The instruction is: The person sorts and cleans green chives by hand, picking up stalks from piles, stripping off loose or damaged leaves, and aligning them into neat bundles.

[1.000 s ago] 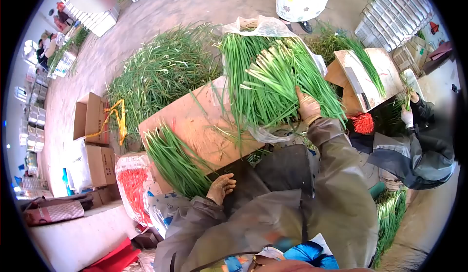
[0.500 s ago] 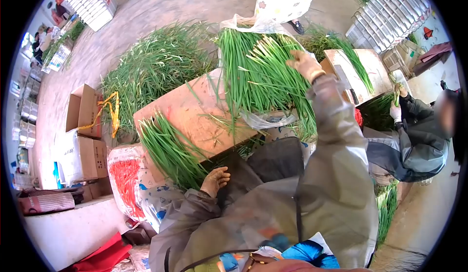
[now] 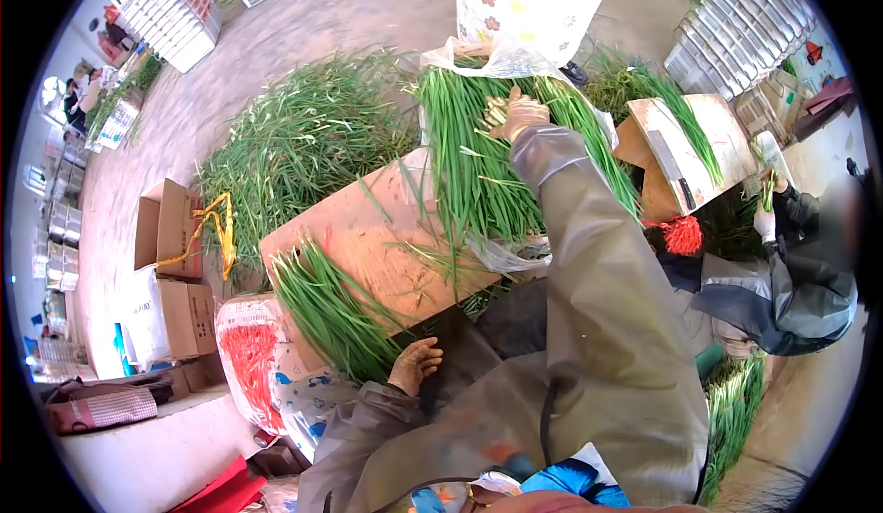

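long thin green leafy stalks (image 3: 474, 177): likely light, bendy, easily bruised; best held by pale ends (image 3: 496, 112) | right hand (image 3: 522, 116): on them; can't tell if gripping | left hand (image 3: 416, 364): loosely curled, holding nothing

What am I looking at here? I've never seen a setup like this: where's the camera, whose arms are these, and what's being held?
There is no machine. A person wears a camera on their head, looking forward and down, so the arms reaching in are their own; the wide lens bends the edges.

In front is a board with a small bunch of long greens at its left end. To the right, a bigger pile lies on clear plastic.

The right hand is on that pile, at some pale stalk ends; whether it grips any, I can't tell. The left hand is beside the small bunch, with nothing visibly held.

At far right sits another person, holding a few stalks.
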The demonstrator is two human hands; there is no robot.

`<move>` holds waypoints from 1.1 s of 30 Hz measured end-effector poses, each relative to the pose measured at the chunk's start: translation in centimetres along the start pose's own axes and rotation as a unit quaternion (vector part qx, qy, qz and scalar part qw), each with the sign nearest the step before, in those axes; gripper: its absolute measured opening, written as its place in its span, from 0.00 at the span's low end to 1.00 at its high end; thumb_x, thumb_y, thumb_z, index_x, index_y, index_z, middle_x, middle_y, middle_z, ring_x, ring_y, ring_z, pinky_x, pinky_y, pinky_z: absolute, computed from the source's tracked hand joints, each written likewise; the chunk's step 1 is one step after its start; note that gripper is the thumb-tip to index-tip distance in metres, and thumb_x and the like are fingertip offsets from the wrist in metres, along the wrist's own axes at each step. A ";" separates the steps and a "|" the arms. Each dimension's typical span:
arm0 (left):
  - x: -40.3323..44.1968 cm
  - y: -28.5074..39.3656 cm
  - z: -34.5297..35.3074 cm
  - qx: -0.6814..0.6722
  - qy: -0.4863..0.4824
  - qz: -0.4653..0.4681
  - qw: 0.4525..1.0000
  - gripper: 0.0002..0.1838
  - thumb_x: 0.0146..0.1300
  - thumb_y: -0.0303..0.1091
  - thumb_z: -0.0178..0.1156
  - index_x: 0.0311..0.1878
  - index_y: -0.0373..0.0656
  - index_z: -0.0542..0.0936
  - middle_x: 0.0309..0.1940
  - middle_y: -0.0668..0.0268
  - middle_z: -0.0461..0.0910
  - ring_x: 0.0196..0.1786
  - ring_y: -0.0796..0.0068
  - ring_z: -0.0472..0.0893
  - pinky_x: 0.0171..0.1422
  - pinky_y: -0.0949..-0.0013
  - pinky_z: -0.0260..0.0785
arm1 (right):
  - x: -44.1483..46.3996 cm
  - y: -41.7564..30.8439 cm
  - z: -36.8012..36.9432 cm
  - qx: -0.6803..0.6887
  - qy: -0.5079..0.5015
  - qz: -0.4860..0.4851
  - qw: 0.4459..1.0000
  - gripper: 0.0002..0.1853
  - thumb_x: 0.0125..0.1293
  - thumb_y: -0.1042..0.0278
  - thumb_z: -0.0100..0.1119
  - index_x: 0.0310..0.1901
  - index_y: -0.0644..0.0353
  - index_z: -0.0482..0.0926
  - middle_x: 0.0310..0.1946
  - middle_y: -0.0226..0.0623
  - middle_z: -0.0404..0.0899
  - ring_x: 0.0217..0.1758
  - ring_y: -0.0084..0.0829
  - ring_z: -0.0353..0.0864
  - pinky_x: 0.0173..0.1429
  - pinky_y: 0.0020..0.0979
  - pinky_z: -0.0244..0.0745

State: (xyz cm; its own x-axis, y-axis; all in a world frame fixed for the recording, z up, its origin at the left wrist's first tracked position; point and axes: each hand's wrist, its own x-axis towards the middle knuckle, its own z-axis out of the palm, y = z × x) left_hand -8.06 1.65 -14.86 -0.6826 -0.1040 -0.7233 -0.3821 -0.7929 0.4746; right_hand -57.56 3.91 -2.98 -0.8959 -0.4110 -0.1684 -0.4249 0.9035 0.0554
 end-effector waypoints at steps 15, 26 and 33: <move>0.1 -0.3 0.1 0.012 -0.007 0.004 1.000 0.23 0.62 0.45 0.57 0.55 0.41 0.72 0.39 0.65 0.79 0.39 0.75 0.78 0.44 0.72 0.71 | -0.6 0.0 -1.3 0.174 0.065 -0.030 0.982 0.24 0.53 0.63 0.62 0.54 0.51 0.72 0.40 0.42 0.80 0.47 0.36 0.79 0.52 0.33 0.72; -0.1 0.2 0.7 -0.009 -0.013 0.030 0.999 0.23 0.58 0.44 0.61 0.52 0.42 0.73 0.37 0.66 0.80 0.37 0.75 0.78 0.42 0.72 0.70 | 2.1 5.2 -22.0 0.543 0.281 -0.329 0.720 0.21 0.51 0.64 0.68 0.46 0.62 0.74 0.39 0.35 0.78 0.43 0.30 0.77 0.51 0.30 0.71; -1.4 7.7 5.2 0.169 0.006 0.231 0.958 0.21 0.59 0.40 0.60 0.51 0.38 0.72 0.41 0.65 0.78 0.41 0.77 0.75 0.46 0.73 0.67 | -7.6 3.0 -27.3 0.678 0.220 -0.429 0.555 0.17 0.51 0.76 0.64 0.44 0.62 0.74 0.33 0.28 0.76 0.35 0.23 0.75 0.40 0.26 0.73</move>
State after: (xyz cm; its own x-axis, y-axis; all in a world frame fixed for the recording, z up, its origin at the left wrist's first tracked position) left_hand -13.31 -1.20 -7.54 -0.8214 -0.4053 -0.4013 -0.2215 -0.4217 0.8793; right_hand -55.59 6.44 25.30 -0.5106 -0.4807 0.7129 -0.4982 -0.5103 -0.7009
